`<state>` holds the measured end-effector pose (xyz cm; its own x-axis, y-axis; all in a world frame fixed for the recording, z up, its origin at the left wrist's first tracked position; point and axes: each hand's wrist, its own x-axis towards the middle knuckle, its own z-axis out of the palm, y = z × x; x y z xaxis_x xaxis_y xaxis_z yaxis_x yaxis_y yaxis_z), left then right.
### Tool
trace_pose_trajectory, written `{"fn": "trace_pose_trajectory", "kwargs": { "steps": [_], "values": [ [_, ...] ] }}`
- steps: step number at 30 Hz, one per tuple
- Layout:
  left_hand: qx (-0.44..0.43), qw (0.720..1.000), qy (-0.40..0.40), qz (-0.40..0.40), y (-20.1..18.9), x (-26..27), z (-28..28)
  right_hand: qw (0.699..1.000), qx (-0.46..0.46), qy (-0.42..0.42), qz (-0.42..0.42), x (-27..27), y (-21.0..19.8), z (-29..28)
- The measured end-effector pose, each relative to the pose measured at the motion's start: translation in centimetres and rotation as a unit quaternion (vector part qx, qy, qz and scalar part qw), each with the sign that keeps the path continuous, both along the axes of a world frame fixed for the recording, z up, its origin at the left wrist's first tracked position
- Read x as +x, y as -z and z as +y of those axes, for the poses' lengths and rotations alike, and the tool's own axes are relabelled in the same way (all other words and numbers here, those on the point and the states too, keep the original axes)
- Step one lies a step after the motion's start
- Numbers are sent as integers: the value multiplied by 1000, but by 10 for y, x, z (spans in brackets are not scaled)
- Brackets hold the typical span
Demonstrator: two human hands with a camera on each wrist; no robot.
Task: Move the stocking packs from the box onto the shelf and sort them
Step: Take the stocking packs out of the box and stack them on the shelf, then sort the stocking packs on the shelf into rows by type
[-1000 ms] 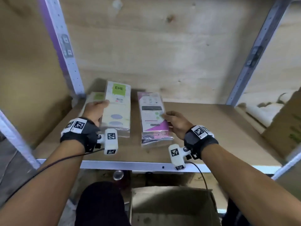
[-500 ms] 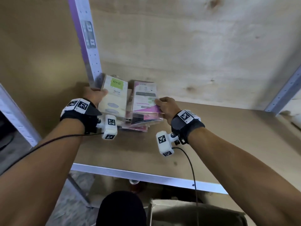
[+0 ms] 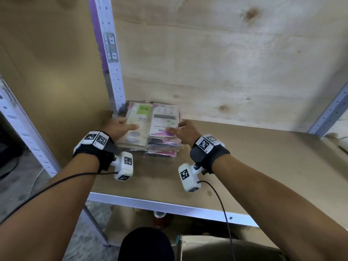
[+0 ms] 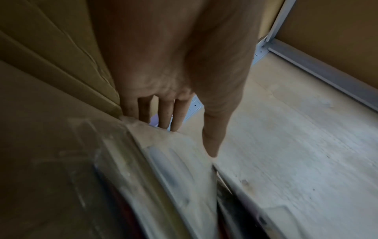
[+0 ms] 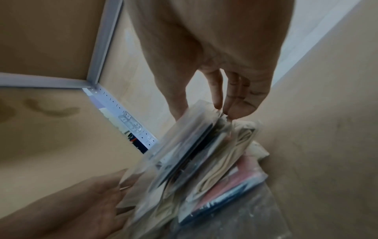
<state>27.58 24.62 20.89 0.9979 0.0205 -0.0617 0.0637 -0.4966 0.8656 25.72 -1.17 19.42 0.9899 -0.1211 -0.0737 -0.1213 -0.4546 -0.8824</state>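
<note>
Two stacks of stocking packs lie side by side in the back left corner of the shelf board (image 3: pixel 244 157). The left stack (image 3: pixel 138 125) has a green "ENE" label on top; the right stack (image 3: pixel 163 123) is pink and white. My left hand (image 3: pixel 126 125) lies against the left stack, fingers (image 4: pixel 163 113) straight along its side and thumb flat on top. My right hand (image 3: pixel 176 128) pinches the upper pink packs (image 5: pixel 204 153), thumb on top and bent fingertips (image 5: pixel 231 105) on their right edge. The cardboard box (image 3: pixel 216 247) sits below the shelf front.
A perforated metal upright (image 3: pixel 113 72) stands right behind the left stack, with plywood walls at the back and left. The shelf board runs bare to the right, up to another upright (image 3: pixel 327 113). A small can (image 3: pixel 160 215) stands under the shelf edge.
Both hands have slid the two stacks back and left across the shelf into the corner, and the stacks now touch each other. The view has shifted left with them.
</note>
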Motion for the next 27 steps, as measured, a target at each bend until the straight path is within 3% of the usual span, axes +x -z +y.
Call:
{"fn": "trace_pose_trajectory", "kwargs": {
  "steps": [7,13,18,23,27],
  "values": [
    [54,994,85,-35,4,0,-5,997,-78,20,1,3,0,10],
    [131,988,79,-7,8,12,-7,993,-118,11,-8,11,2,3],
    [190,980,59,-17,9,19,-17,996,-84,23,1,7,7,-6],
    [279,957,-44,-60,-15,-5,-46,998,-55,-13,28,-8,0,-28],
    [302,943,-26,-136,-38,-34,-73,995,65,-47,65,-39,-18,-47]
  ]
}}
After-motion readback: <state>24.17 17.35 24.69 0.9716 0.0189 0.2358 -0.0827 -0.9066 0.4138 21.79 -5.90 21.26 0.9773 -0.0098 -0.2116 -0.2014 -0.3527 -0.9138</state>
